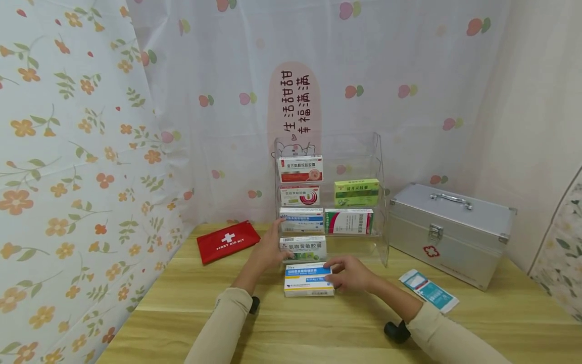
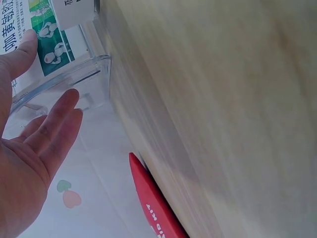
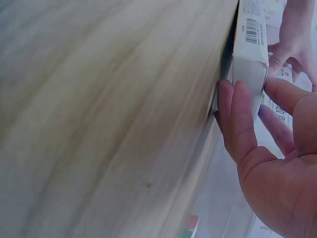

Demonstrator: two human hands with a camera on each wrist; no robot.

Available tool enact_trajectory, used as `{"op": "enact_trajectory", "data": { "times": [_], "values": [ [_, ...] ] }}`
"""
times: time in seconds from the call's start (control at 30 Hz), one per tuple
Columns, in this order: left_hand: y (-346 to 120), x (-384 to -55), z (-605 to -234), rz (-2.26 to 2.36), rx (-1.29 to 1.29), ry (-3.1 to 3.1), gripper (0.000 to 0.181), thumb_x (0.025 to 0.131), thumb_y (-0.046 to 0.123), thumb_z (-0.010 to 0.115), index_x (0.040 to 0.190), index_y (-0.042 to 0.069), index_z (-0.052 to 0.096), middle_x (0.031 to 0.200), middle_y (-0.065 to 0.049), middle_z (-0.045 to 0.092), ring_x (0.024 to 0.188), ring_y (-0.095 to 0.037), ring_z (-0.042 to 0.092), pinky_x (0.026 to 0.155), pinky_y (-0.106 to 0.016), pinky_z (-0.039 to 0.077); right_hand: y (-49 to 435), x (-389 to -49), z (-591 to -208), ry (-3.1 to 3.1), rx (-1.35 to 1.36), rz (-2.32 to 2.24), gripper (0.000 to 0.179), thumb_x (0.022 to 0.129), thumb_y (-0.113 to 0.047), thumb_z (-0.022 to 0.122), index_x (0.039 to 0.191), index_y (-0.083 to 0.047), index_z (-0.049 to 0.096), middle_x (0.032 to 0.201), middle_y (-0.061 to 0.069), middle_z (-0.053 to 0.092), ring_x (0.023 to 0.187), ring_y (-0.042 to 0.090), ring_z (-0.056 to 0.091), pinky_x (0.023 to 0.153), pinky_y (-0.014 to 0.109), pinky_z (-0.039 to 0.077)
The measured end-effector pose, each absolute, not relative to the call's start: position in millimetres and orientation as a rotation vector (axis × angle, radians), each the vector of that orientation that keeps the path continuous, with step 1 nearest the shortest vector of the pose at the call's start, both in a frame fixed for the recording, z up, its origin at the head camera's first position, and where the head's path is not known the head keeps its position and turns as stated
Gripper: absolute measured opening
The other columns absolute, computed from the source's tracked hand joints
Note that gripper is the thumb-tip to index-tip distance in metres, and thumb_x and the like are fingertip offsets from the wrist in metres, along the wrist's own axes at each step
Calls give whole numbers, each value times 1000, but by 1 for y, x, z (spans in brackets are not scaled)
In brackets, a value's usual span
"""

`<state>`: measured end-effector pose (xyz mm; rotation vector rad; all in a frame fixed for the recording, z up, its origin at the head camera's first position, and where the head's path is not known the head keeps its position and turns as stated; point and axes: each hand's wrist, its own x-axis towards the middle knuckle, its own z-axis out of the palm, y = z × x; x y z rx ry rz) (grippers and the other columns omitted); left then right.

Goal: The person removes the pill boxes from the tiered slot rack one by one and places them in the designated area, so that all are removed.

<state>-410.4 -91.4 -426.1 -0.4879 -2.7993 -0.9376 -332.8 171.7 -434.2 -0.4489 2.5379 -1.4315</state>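
Note:
My right hand (image 1: 349, 273) holds the right end of a blue-and-white medicine box (image 1: 302, 279) in front of the rack. In the right wrist view its thumb lies over one face of the white box (image 3: 250, 62), with fingertips at the end and lower edge. My left hand (image 1: 269, 247) is at the left side of the clear display rack (image 1: 386, 212). The left wrist view shows its fingers extended beside the rack's clear edge, and the thumb (image 2: 25, 53) against a white-and-green medicine box (image 2: 52, 42) on the lowest tier.
Several medicine boxes stand on the upper tiers, including a green one (image 1: 356, 193) and a red-and-white one (image 1: 300, 169). A red first aid pouch (image 1: 227, 242) lies left. To the right are a silver case (image 1: 447, 237) and a teal-and-white packet (image 1: 429, 290).

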Motion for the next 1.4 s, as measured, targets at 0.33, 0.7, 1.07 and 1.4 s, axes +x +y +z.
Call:
{"op": "enact_trajectory", "data": {
  "times": [0.33, 0.7, 1.07, 1.4],
  "values": [
    [-91, -410, -424, -939, -468, -2816, 104, 76, 27, 87, 152, 33, 15, 149, -9, 42, 131, -31, 48, 99, -54, 49, 164, -336, -434, 2559, -465, -1410, 34, 88, -12, 76, 119, 0, 67, 103, 14, 66, 71, 18, 64, 61, 33, 59],
    [-89, -411, -427, -923, -484, -2814, 105, 76, 27, 87, 152, 33, 16, 149, -9, 43, 130, -30, 49, 99, -52, 50, 164, -339, -439, 2605, -463, -1422, 33, 87, -11, 76, 117, 0, 68, 103, 14, 69, 69, 19, 66, 58, 33, 59],
    [-91, -409, -424, -940, -491, -2799, 105, 76, 26, 87, 153, 33, 15, 146, -9, 45, 127, -29, 52, 97, -51, 51, 164, -348, -430, 2916, -528, -1405, 22, 90, -10, 71, 110, 0, 72, 103, 9, 72, 85, 19, 68, 73, 34, 58],
    [-91, -411, -425, -951, -504, -2797, 104, 77, 26, 87, 152, 32, 15, 149, -9, 42, 132, -30, 48, 100, -52, 49, 162, -357, -432, 3120, -644, -1400, 22, 84, -10, 78, 105, -3, 75, 110, 10, 65, 103, 30, 61, 84, 44, 54]
  ]
}}
